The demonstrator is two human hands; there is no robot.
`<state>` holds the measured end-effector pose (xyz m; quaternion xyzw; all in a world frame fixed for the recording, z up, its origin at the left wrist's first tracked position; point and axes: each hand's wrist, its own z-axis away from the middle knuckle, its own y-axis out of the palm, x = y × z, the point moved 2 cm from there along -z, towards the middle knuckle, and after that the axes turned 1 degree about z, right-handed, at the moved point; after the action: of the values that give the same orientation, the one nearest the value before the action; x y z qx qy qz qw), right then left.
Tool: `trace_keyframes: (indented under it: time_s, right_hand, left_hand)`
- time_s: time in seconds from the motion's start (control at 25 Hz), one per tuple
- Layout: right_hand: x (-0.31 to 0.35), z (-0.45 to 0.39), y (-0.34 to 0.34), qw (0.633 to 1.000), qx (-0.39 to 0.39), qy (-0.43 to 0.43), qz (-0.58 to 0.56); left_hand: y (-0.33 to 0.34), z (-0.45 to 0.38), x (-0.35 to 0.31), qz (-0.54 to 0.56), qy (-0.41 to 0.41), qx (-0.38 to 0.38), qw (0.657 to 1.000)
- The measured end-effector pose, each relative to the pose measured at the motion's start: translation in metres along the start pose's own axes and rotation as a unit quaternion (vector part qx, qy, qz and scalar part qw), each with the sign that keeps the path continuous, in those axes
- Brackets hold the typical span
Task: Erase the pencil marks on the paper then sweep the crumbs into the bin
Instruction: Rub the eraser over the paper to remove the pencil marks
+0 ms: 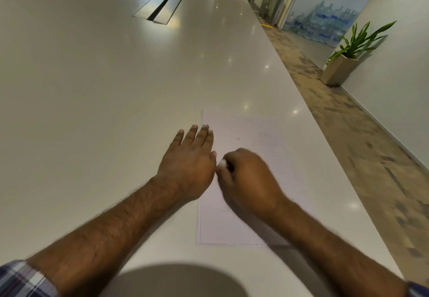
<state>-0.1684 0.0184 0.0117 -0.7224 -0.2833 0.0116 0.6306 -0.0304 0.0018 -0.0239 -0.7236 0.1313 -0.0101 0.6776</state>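
1. The table has a smooth, glossy off-white top that mirrors the ceiling lights as small bright spots.
2. The sheet of paper is thin, matt and white, lying flat on the table.
3. The eraser looks like soft, matt white rubber; only its tip shows from the right hand.
4. The hatch set into the table has brushed, silvery metal flaps.
5. The sleeve is woven checked cloth.
6. The floor looks like matt, mottled brown carpet.
7. The planter has a smooth beige finish.
8. The bottles are clear, shiny plastic.
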Motion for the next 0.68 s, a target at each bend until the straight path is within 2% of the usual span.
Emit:
trace_keyframes:
  time_s: [0.16, 0.28, 0.32, 0.48, 0.6, 0.68]
  right_hand:
    - [-0.035, -0.025, -0.011, 0.994, -0.062, 0.087, 0.002]
    - [-0.001, -0.006, 0.004, 1.000, -0.015, 0.002, -0.021]
    - [-0.002, -0.005, 0.003, 1.000, -0.004, -0.002, -0.020]
    - [-0.041, -0.033, -0.013, 0.993, -0.062, 0.102, 0.000]
    - [-0.004, -0.012, 0.005, 0.999, -0.021, 0.033, -0.011]
    - [-0.005, -0.003, 0.005, 0.999, 0.009, 0.032, -0.030]
  left_hand:
    - [0.000, -0.001, 0.000, 0.014, -0.011, 0.007, 1.000]
    - [-0.001, -0.001, -0.001, 0.000, -0.004, 0.010, 1.000]
    - [-0.001, -0.001, 0.000, 0.000, -0.002, 0.012, 1.000]
    - [-0.002, -0.001, 0.000, 0.009, -0.009, 0.014, 1.000]
    - [-0.002, 0.000, 0.000, -0.002, -0.005, 0.012, 1.000]
    - [-0.002, -0.001, 0.000, -0.001, -0.001, 0.016, 1.000]
